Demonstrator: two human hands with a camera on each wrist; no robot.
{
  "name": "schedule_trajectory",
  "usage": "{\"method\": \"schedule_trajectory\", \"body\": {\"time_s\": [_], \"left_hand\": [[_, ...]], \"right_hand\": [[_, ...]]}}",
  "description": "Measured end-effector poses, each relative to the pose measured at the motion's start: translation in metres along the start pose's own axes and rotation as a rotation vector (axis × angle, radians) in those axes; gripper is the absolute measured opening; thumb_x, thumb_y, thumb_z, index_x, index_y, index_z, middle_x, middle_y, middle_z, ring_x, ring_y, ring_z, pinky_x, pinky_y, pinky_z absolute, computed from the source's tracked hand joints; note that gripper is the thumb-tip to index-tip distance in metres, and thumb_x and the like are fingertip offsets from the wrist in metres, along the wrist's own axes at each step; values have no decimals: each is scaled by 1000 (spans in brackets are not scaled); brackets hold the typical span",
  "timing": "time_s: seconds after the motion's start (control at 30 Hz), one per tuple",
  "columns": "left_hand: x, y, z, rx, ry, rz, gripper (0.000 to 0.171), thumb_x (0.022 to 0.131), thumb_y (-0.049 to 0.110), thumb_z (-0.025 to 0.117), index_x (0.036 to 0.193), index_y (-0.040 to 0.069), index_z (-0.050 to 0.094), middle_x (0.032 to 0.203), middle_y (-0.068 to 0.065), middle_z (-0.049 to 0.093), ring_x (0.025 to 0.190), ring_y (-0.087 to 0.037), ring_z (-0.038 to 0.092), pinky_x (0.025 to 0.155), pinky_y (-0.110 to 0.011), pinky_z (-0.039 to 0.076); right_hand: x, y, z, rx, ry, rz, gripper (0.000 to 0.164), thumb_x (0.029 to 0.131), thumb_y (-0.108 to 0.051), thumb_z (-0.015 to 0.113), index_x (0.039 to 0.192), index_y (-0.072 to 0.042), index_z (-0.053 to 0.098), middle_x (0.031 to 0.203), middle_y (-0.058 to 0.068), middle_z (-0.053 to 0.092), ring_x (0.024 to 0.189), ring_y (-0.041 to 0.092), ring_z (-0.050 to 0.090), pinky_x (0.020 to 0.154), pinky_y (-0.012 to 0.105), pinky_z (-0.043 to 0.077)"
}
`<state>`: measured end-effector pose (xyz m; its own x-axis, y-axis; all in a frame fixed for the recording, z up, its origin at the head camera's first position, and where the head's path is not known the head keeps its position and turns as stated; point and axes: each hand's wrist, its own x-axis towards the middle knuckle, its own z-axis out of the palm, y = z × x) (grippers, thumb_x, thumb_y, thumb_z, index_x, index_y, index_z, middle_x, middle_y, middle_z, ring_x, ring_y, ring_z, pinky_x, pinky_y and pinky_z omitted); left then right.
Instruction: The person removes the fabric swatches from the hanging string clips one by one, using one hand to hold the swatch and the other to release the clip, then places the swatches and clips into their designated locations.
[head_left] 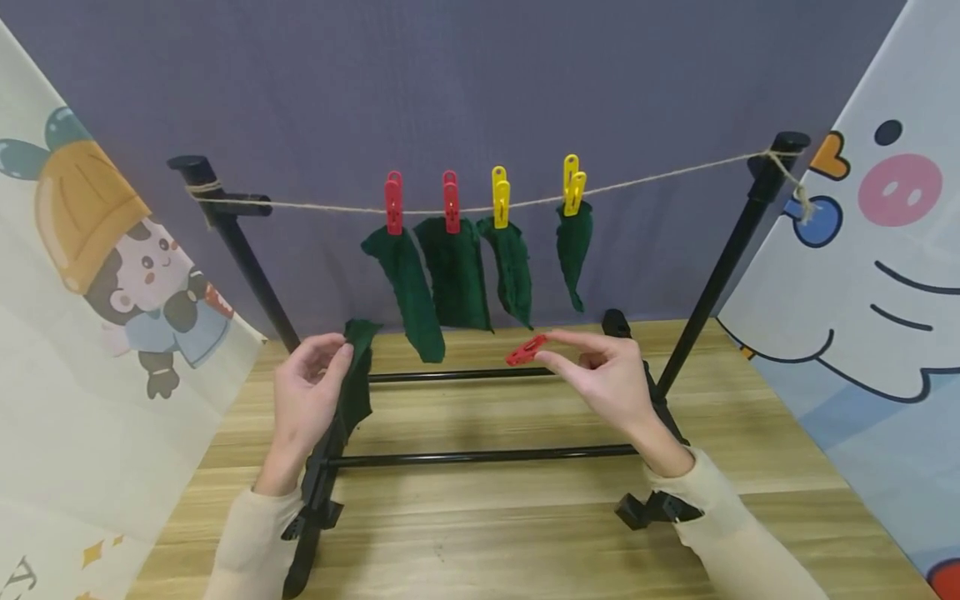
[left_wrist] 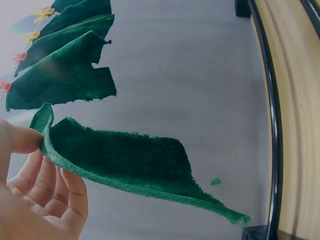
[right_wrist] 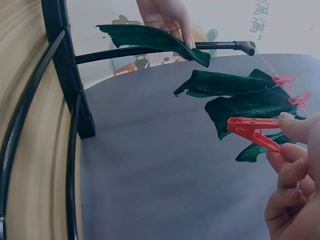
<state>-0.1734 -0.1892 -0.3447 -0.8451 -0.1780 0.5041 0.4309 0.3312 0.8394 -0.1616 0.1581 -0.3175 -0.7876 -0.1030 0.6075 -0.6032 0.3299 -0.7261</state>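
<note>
Two hands are working below a thin beige twine line [head_left: 322, 207], and both are gripping! The left hand [head_left: 307, 387] is pinching a loose dark-green strip of fuzzy cloth [head_left: 356, 383] between thumb and fingers; the cloth is dangling from that pinch, below the twine's left stretch. Over in the right hand [head_left: 603, 371], thumb and fingertips are squeezing the handle end of a small red plastic clothespin [head_left: 527, 351], its nose pointing away from the palm, below the twine's middle. Up on the twine, two red pegs [head_left: 393, 204] and two yellow pegs [head_left: 501, 198] are holding four dark-green cloth pieces [head_left: 450, 275], all hanging down. A black tubular frame [head_left: 712, 296] is carrying the twine's ends, standing on a pale wood-grain surface [head_left: 480, 533] beneath it. Behind the twine, a purple-grey backdrop [head_left: 480, 83] is rising, while white cartoon-printed panels [head_left: 187, 450] are flanking both ends.
</note>
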Motion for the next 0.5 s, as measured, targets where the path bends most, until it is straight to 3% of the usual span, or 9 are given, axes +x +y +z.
{"method": "schedule_trajectory", "body": {"time_s": [0.1,0.23,0.33,0.5], "left_hand": [[-2,-16,-1,-5,-4,-23,20,93,12,64,109,0,66,91,-3,66,80,-11,62,68,-18,48],[-8,-23,-2,-14,-11,-41,20,94,15,64,110,3,66,92,-2,67,81,-12,62,70,-19,48],[-11,-25,-3,-26,-14,-38,19,93,13,64,108,3,66,91,-2,67,80,-12,62,69,-20,48],[-15,-27,-5,-27,-21,-44,16,93,8,63,107,1,66,88,-4,67,75,-11,62,65,-18,48]], "right_hand": [[-6,5,-2,-3,-11,37,26,79,-5,79,104,-1,73,42,0,45,34,9,29,34,25,24],[-14,11,-3,9,-16,64,27,80,-7,78,105,-2,73,46,1,51,34,10,29,34,26,25],[-18,15,-4,10,-13,85,26,80,-8,78,105,-2,73,65,4,67,34,10,32,34,26,28],[-26,23,-6,-8,-10,143,26,81,-10,78,104,-3,73,80,6,72,38,10,36,36,26,30]]}}
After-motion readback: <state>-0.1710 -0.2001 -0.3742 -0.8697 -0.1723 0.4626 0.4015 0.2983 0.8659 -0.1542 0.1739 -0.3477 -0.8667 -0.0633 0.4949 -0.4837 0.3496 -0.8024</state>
